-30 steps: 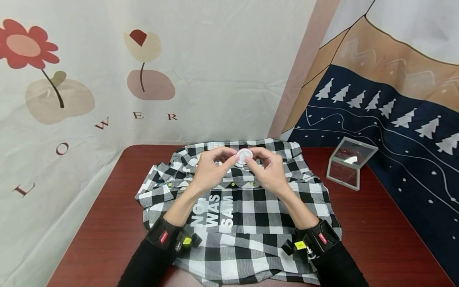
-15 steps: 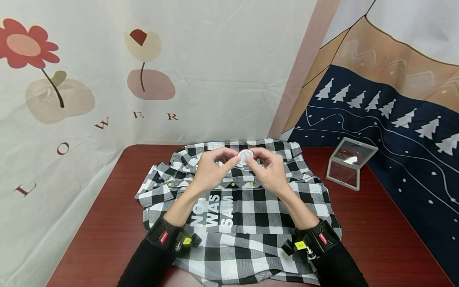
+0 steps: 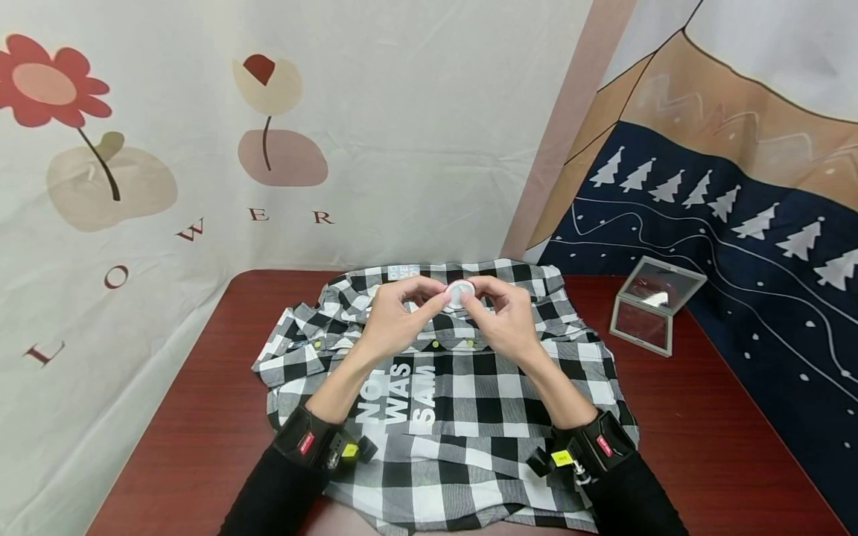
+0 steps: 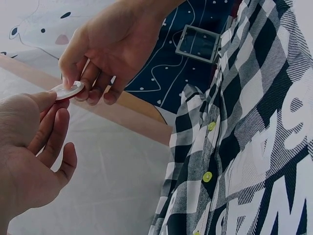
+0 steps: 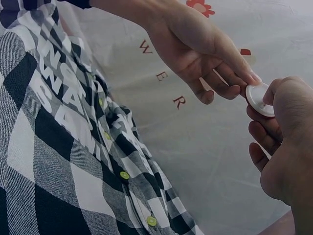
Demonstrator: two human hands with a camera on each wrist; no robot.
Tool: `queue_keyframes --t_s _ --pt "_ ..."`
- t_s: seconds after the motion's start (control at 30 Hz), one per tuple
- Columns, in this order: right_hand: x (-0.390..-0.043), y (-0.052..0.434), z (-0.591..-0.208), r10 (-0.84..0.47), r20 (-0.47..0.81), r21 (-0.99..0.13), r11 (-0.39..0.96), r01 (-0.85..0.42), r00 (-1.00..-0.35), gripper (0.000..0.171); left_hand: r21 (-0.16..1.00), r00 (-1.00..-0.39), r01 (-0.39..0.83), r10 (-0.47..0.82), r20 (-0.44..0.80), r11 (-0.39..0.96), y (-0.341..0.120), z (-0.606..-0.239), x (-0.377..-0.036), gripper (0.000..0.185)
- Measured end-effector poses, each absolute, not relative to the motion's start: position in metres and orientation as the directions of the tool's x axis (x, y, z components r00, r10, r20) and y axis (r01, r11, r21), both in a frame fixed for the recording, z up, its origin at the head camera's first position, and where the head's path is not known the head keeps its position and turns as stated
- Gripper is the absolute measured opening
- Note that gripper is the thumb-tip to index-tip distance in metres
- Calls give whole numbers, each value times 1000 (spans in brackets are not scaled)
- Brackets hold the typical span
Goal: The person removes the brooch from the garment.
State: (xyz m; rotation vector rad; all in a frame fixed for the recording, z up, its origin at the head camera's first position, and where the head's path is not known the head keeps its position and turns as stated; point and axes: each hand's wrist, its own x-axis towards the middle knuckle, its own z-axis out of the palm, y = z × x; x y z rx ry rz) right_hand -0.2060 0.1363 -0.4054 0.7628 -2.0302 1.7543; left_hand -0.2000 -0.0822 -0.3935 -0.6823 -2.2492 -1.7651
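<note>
A small round white disc (image 3: 459, 292) is held up between both hands above the collar end of a black-and-white checked shirt (image 3: 469, 402). My left hand (image 3: 402, 313) pinches its left edge with thumb and fingertips. My right hand (image 3: 499, 313) pinches its right edge. The left wrist view shows the disc (image 4: 68, 90) flat and thin, with a red underside, between the left hand (image 4: 34, 147) and the right hand (image 4: 105, 49). In the right wrist view the disc (image 5: 259, 100) sits between the left hand (image 5: 205, 54) and the right hand (image 5: 283, 142). The shirt (image 5: 58, 161) has small yellow-green buttons and white lettering.
The shirt lies flat on a dark red wooden table (image 3: 201, 402). A small glass-sided box (image 3: 653, 301) with its lid tilted up stands at the back right. Printed fabric backdrops hang close behind and to the right of the table.
Both hands hold the disc in nearly the same place; it has risen very slightly and the fingertips have shifted a little around its rim.
</note>
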Motion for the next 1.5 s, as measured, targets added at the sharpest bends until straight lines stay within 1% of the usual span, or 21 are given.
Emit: queue_keyframes --t_s 0.37,0.57,0.73,0.87,0.97,1.07,1.2,1.33,1.5 --pt "-207 136 -406 -186 586 -788 95 -608 -789 17 867 -878 463 229 420 183 -83 -395 -202 13" --pt "-207 137 -406 -221 571 -795 92 -599 -791 17 859 -880 464 221 419 218 -87 -393 -202 15" --pt "-208 139 -407 -263 541 -811 89 -579 -799 21 815 -855 515 219 469 264 -94 -392 -204 14" --pt "-209 142 -405 -300 493 -845 59 -532 -817 25 738 -795 606 252 552 297 -98 -390 -206 12" --pt "-209 144 -402 -335 445 -872 51 -487 -831 28 648 -714 700 294 635 301 -100 -389 -208 11" --pt "-210 145 -400 -371 402 -897 23 -441 -837 32 539 -620 783 330 711 309 -101 -388 -209 11" --pt "-210 145 -398 -421 362 -929 -94 -357 -832 37 429 -531 842 357 769 328 -101 -388 -211 13" --pt "-210 146 -398 -460 338 -941 -189 -281 -821 32 379 -488 864 365 793 331 -101 -389 -211 15" --pt "-211 147 -399 -501 309 -950 -199 -240 -808 28 345 -460 876 372 806 335 -101 -389 -211 15"
